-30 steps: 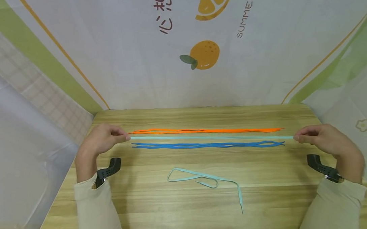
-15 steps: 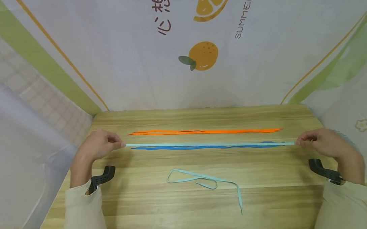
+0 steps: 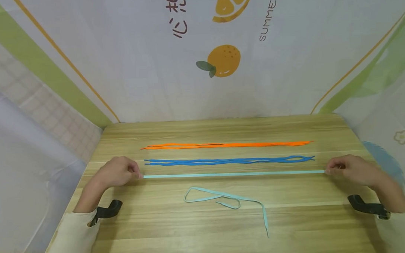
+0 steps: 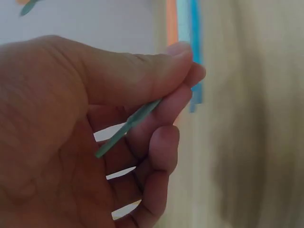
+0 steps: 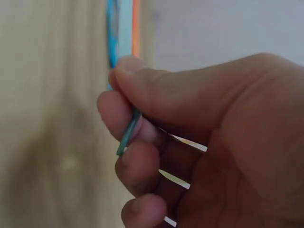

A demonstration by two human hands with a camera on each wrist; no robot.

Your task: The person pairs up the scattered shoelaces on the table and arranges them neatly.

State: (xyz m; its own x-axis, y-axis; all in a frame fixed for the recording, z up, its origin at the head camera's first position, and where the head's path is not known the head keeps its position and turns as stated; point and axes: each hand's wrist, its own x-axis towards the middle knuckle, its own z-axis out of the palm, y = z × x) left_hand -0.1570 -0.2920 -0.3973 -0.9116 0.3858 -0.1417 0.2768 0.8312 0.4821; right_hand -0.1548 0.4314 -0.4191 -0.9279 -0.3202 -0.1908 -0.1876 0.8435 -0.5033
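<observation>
A pale mint shoelace (image 3: 234,174) is stretched straight between both hands, on the near side of the blue laces. My left hand (image 3: 118,171) pinches one end between thumb and forefinger; in the left wrist view the lace's tip (image 4: 126,127) pokes out below the thumb. At the other end my right hand (image 3: 353,169) pinches the lace the same way, its tip (image 5: 127,135) hanging past the fingers. Blue shoelaces (image 3: 223,161) lie side by side on the table, and orange shoelaces (image 3: 223,144) run parallel farther back. A second mint shoelace (image 3: 231,197) lies loosely looped nearer the front.
The wooden table (image 3: 192,231) ends at the back against a white curtain (image 3: 147,76) printed with oranges and writing. More cloth hangs at the left and right. A black wrist mount (image 3: 106,211) sits on each forearm.
Both hands have moved toward the front with the taut mint shoelace, from between the orange and blue laces, over the blue ones, to their near side. The laces on the table stay put.
</observation>
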